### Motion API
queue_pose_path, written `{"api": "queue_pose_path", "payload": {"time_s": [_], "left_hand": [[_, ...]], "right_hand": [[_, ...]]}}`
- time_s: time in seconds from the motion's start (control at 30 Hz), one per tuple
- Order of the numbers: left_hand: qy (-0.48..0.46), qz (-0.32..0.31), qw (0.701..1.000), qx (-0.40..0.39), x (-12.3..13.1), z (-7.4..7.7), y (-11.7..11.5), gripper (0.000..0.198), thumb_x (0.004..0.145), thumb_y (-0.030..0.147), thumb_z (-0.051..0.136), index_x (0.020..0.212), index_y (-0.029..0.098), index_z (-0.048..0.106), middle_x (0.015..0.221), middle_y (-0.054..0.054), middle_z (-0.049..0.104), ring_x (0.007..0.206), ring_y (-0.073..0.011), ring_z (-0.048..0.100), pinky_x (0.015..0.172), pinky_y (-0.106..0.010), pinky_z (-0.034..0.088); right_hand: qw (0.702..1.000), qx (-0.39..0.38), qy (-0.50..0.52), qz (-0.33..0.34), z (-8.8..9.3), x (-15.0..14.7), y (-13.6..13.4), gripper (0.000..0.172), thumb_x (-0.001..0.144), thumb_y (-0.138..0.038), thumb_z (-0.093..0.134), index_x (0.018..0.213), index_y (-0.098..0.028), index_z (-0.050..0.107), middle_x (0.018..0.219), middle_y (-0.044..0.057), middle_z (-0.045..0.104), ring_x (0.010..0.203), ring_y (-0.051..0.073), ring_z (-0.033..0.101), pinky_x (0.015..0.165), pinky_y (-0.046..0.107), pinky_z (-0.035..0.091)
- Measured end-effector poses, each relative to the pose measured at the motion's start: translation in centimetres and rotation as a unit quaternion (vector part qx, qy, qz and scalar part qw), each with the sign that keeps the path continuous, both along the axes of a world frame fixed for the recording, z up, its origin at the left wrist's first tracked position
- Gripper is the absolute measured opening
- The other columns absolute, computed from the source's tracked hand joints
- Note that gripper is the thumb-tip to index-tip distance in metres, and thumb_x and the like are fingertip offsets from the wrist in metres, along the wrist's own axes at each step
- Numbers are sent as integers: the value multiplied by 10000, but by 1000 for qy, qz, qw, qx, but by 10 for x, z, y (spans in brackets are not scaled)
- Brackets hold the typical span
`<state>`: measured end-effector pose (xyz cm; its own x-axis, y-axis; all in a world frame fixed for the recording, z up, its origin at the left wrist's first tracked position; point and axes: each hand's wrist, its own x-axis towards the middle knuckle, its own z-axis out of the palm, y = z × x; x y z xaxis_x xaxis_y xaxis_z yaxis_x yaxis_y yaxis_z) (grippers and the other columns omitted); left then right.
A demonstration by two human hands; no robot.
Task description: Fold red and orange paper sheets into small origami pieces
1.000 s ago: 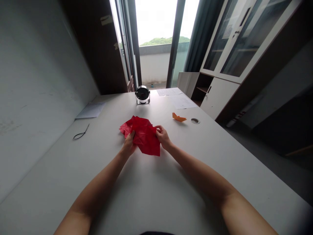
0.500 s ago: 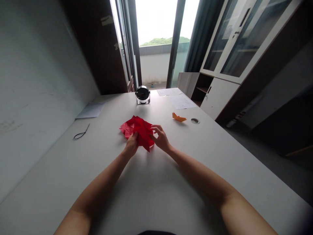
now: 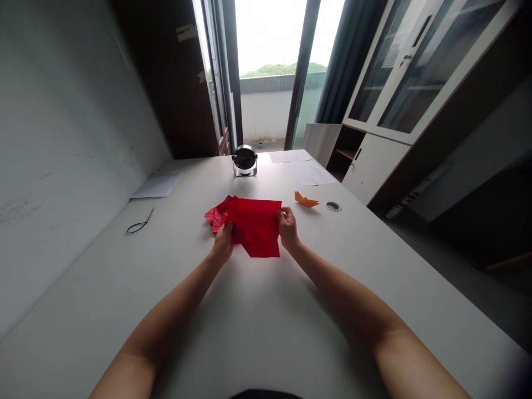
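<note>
A red sheet of paper [image 3: 258,227] is stretched between my two hands, its right part flat and its lower left edge slanted. Pinched on its left side is my left hand [image 3: 224,239], thumb on top. At the right edge, my right hand [image 3: 287,224] grips the paper with curled fingers. Creased, crumpled-looking red paper [image 3: 216,215] shows just beyond my left hand; whether it belongs to the same sheet I cannot tell. An orange folded paper boat [image 3: 306,200] rests on the table to the right of my right hand.
On the white table [image 3: 257,321] stands a small round black fan-like device [image 3: 245,160] at the back. A black cable tie [image 3: 140,223] and a grey folder [image 3: 155,185] lie left. Papers [image 3: 310,172] lie back right, near a round cable hole [image 3: 333,206]. A cabinet [image 3: 374,166] stands beyond.
My right hand has closed on the paper's edge and moved right. The red paper, folded up before, now spreads out flat between my hands. My left hand keeps its hold.
</note>
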<state>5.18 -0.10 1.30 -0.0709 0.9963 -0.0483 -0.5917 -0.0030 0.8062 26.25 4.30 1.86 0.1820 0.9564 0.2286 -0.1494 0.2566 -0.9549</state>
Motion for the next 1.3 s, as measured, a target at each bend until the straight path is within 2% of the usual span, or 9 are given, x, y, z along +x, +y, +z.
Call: {"api": "queue_pose_path", "payload": {"time_s": [0.17,0.37,0.47,0.6,0.73,0.9,1.07,1.2,1.3], "left_hand": [[8,47,999,-13,5,5,-4,307,843,399,738,1051,184,671,1041,-69,718,945,-206,676,843,-330,582],[28,40,999,-5,5,5,-3,365,837,438,728,1078,181,628,1094,-84,702,972,-210,676,857,-346,576],[88,42,995,-3,4,-1,-3,434,826,514,717,1080,193,569,1049,-74,693,896,-195,692,803,-342,571],[230,94,969,12,7,-9,-9,453,821,570,698,999,214,482,838,-9,661,721,-167,695,754,-331,554],[324,89,939,69,17,-6,-19,373,901,568,594,933,206,509,861,-42,680,781,-175,694,763,-319,547],[326,57,941,64,22,1,-22,374,894,542,614,1013,194,549,928,-65,671,776,-165,669,706,-296,546],[259,74,963,30,20,1,-18,586,812,485,734,1266,211,483,929,-35,647,673,-129,634,645,-274,525],[240,57,969,16,21,1,-18,294,822,418,716,910,184,561,672,28,560,545,-88,516,541,-212,423],[247,65,966,32,16,9,-14,314,831,386,685,707,193,472,568,42,505,510,-77,461,509,-193,364]], "right_hand": [[997,-38,58,32,3,-1,-3,360,816,-565,631,915,-243,504,693,-40,604,566,127,549,514,235,459],[987,-41,26,153,4,-6,-9,412,736,-542,749,928,-195,635,846,34,698,723,183,646,644,299,546],[995,-11,-6,101,3,-6,-8,413,747,-555,732,907,-182,655,800,22,678,691,164,616,613,275,523],[998,35,-46,18,5,1,-4,393,808,-565,667,930,-191,646,756,3,640,627,136,575,557,247,494],[993,45,-98,-43,7,7,-5,368,845,-566,621,892,-201,615,722,-9,612,617,134,571,543,235,484],[991,44,-123,-39,9,5,-12,375,853,-583,607,816,-213,560,636,-37,553,581,137,586,520,229,469],[990,52,-128,-36,13,3,-15,360,864,-569,610,810,-217,558,631,-38,559,578,137,595,542,239,483],[992,42,-118,-25,18,-1,-22,352,862,-564,615,824,-218,558,633,-41,554,585,144,608,532,239,477],[992,53,-118,-7,25,-7,-30,358,853,-567,622,830,-216,562,646,-44,554,590,136,592,531,235,470]]}}
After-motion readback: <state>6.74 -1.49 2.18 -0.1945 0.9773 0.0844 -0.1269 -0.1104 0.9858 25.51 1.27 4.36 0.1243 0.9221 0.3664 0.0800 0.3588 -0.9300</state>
